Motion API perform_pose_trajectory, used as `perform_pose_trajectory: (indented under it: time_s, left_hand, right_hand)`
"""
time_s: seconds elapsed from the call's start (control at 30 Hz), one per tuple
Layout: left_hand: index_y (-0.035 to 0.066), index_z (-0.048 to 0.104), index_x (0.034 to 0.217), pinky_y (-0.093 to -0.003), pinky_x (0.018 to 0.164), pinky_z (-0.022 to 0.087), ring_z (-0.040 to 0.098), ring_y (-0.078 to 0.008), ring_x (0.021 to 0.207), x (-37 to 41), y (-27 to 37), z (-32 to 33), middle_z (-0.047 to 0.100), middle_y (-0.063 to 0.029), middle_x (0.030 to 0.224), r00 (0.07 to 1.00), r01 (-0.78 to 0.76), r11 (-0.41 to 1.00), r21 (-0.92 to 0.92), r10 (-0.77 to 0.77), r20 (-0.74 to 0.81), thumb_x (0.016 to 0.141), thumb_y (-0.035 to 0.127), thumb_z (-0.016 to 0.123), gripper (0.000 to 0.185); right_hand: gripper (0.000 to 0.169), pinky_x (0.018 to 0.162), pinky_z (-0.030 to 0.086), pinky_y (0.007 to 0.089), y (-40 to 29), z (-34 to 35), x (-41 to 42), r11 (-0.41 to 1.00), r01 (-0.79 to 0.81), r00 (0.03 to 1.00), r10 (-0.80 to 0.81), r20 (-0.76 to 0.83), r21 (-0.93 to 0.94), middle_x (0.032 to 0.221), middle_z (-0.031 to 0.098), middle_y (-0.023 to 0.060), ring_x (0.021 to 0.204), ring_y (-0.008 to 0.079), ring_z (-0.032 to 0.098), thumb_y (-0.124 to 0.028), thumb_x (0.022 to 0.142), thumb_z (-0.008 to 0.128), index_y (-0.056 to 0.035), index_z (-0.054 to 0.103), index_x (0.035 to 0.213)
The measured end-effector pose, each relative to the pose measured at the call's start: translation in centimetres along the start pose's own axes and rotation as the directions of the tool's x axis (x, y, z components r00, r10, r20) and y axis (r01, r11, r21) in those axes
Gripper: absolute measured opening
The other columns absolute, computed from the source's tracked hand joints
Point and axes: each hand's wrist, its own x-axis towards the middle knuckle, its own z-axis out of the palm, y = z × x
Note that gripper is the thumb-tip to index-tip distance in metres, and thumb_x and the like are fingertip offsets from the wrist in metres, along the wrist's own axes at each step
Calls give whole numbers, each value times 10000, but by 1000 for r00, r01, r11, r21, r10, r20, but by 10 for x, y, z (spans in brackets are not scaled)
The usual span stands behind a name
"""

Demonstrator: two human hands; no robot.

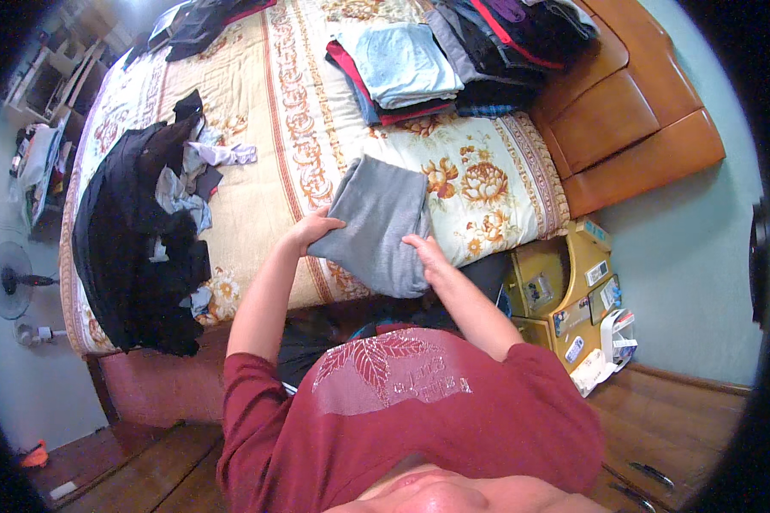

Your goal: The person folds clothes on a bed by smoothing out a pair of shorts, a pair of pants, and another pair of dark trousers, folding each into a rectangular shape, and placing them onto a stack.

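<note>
A folded grey knit garment (382, 224) rests at the near edge of the bed, held from both sides. My left hand (314, 229) grips its left edge, thumb on top and fingers hidden beneath. On its lower right side, my right hand (428, 256) holds it, thumb over the cloth. Beyond it lies a stack of folded clothes with a pale blue one (404, 67) on top. Farther right are dark, grey and red folded clothes (487, 45). A heap of loose black clothing (141, 237) lies to the left, with small pale garments (183, 192) at its side.
The floral bedspread (481, 183) covers the bed, whose brown padded headboard (616, 122) stands at the right. A yellow bedside cabinet (542, 288) is near my right arm, with a white container (618, 340) beside it. A fan (13, 280) stands at the far left.
</note>
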Motion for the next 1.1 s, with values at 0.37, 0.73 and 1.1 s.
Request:
perform_pose_trajectory:
  time_s: [0.37,0.73,1.1]
  left_hand:
    - [53,594,873,-283,505,477,587,-146,603,6,170,18,605,-39,726,982,-134,967,-219,99,-161,800,200,531,175]
    - [36,417,1177,-307,619,507,586,-190,797,177,302,17,573,-107,978,795,-601,786,-145,568,-216,833,137,527,375]
    - [89,425,1215,-288,536,501,522,-151,716,303,169,24,514,-58,924,709,-482,876,-5,387,-589,798,62,548,436]
  right_hand:
    - [249,664,541,382,-239,-29,17,964,-256,807,255,533,-74,818,648,126,673,223,645,-173,815,509,18,578,959]
    - [449,758,490,398,-432,-31,216,594,516,843,-481,242,-617,1023,594,153,859,242,602,-192,745,659,-8,499,1123]
    - [434,977,163,629,-273,-47,263,-175,64,399,-898,186,-983,1376,315,90,1283,264,267,-313,861,496,-153,436,1260]
